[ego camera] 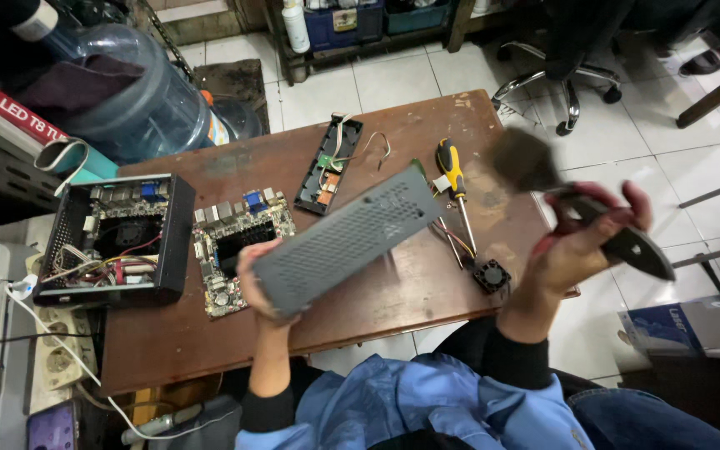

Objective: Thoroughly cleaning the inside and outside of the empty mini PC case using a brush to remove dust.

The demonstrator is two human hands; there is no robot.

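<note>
Gripping firmly, our left hand (258, 287) holds the lower end of a grey perforated metal cover (345, 237), and this grip is closed around its edge. The cover's long axis rises up and to the right from that grip, above the desk (393, 300). Our right hand (581, 242), to the right of the cover and a little apart, is closed on a dark brush (581, 204), blurred, with its bristles pointing toward the cover's upper end. Just under the left grip lies a bare circuit board (239, 242). Further lie a small fan (491, 275), a yellow-handled screwdriver (453, 179), and an open black case (118, 242) to the left.
</note>
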